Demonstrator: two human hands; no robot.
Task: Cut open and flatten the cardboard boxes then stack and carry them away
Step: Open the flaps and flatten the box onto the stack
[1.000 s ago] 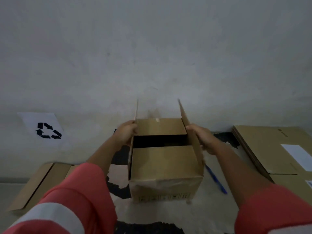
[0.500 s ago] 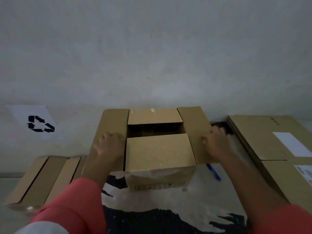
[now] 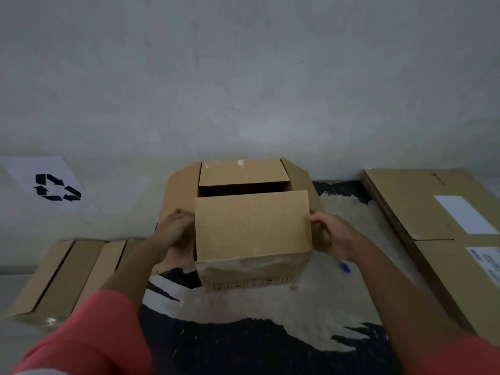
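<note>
Where the grey wall (image 3: 243, 77) meets the worn floor (image 3: 270, 307), a person's two bare arms in red sleeves (image 3: 89, 336) reach forward to an open cardboard box (image 3: 251, 228); to the right lies a stack of flattened cardboard (image 3: 422, 209) bearing white labels, reaching from the wall toward the near edge of the view; to the left, on the floor, lie other cardboard boxes (image 3: 65, 274), closed and side by side; on the wall above them hangs a white sheet with a black recycling sign (image 3: 56, 187). The open box stands in the middle against the wall; its near flap lies folded over the top, its far flap is tilted back, and a dark gap shows between them; both side flaps are splayed outward and down. The left hand (image 3: 176, 230) curls against the box's left side, fingers bent around the edge by the near flap; the right hand (image 3: 331, 234) grips the right side likewise, thumb on the flap's corner. A blue pen (image 3: 344, 266) lies on the floor just beyond the right wrist, partly hidden.
</note>
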